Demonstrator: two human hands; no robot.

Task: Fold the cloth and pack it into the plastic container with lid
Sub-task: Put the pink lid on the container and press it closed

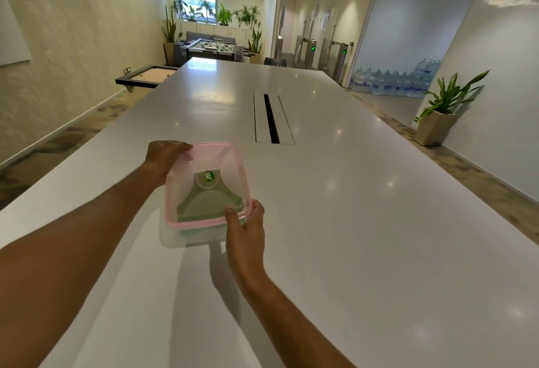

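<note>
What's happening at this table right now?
A person is closing a clear plastic container on a long white table. The pink-rimmed lid sits on top. The left hand grips its far left corner and the right hand its near right corner. A folded green cloth shows through the lid, already inside.

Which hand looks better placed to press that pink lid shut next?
Probably the right hand: its fingers rest on the near corner of the pink lid, over the green cloth. The left hand only grips the far edge, steadying the container.
</note>
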